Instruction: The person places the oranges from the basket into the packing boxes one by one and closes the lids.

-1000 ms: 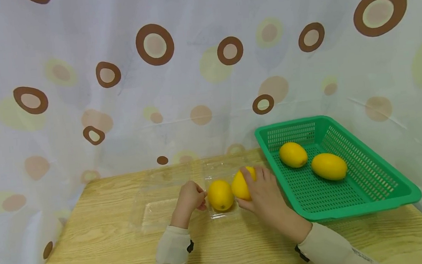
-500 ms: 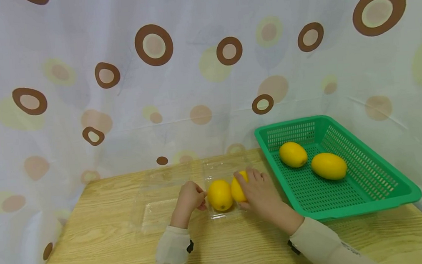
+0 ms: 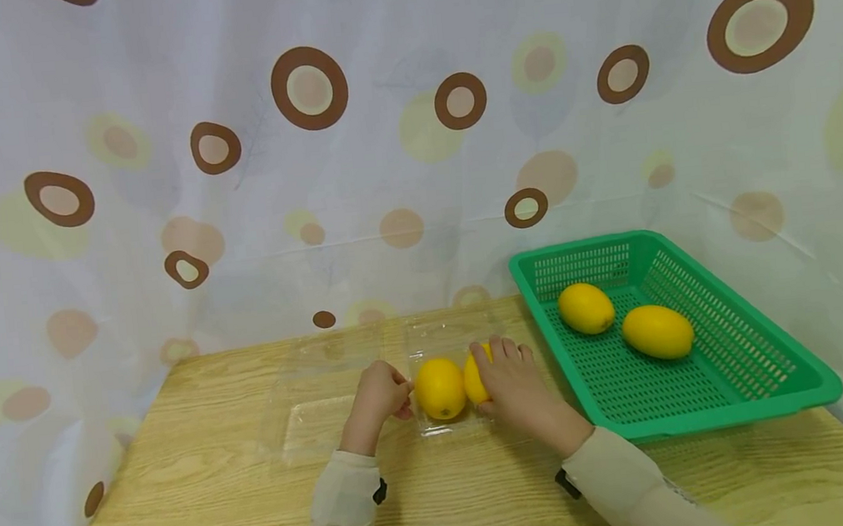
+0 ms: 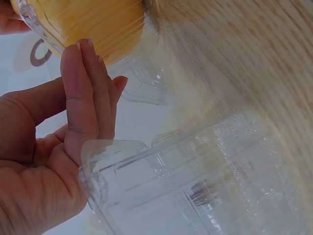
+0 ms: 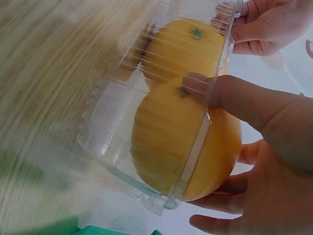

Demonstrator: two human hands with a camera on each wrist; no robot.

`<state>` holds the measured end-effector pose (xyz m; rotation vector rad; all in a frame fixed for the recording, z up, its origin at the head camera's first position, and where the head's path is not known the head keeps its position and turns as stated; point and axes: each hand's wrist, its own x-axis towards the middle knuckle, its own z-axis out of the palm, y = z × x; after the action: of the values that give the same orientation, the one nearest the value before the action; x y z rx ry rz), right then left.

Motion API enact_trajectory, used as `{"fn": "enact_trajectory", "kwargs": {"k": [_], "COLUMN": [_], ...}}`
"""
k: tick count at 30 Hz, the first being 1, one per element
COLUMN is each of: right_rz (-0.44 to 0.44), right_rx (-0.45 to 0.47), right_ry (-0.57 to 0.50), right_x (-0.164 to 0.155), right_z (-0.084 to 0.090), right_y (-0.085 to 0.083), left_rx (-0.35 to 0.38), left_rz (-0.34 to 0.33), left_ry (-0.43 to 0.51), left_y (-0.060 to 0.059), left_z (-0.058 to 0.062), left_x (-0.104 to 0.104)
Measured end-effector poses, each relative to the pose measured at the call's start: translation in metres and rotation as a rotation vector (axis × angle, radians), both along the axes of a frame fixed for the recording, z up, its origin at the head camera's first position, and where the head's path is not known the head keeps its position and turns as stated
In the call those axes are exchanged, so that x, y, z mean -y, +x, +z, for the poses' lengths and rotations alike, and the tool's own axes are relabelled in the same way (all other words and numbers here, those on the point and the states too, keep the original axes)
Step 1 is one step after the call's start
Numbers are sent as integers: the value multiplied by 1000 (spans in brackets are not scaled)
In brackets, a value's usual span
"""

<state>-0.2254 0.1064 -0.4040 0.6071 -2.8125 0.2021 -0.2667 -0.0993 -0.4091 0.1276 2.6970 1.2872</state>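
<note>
One yellow fruit point(image 3: 474, 380) sits gripped beneath the right hand point(image 3: 517, 387).

Head view looks forward and down; close wrist views share the clear container point(image 5: 111, 120)

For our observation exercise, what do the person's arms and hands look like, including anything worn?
The left hand and right hand are ungloved. The left sleeve and right sleeve are pale beige; the right bears dark marking. A black piece shows near each cuff.
</note>
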Motion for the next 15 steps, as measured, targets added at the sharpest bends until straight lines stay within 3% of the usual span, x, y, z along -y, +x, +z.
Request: {"fn": "enact_trajectory", "kwargs": {"k": [6,15], "right_rz": [-13,-20], "right_rx": [35,181], "right_ry": [23,8], "right_x": [1,5], "right_z": [1,6], "right_y": [-4,-8], "left_rx": [0,-1], "left_rz": [-7,-5], "left_ry": [-8,-13], "left_y": [0,0], "left_z": [1,1], "left_x": [0,0]}}
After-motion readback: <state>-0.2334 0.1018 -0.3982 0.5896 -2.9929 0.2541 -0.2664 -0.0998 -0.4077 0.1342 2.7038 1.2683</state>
